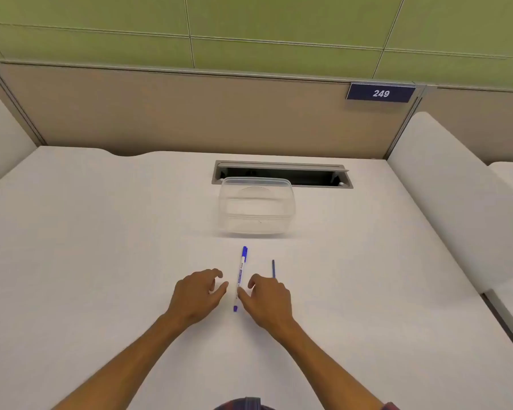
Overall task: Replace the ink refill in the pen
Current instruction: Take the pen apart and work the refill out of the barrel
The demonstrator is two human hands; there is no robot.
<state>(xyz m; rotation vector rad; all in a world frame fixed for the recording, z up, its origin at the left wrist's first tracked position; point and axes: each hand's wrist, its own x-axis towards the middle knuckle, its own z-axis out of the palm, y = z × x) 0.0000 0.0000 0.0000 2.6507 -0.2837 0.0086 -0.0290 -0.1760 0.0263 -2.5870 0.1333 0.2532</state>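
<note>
A white pen with a blue cap and blue end lies on the white desk, pointing away from me. My left hand rests just left of it, fingers curled and apart, holding nothing. On the pen's right side sits my right hand, its thumb touching the barrel, fingers spread. A thin blue ink refill lies on the desk beyond my right hand; its near end is hidden behind the fingers.
A clear plastic container stands beyond the pen. Behind it is an open cable slot in the desk. A beige partition with a "249" sign closes the back, and white dividers flank both sides.
</note>
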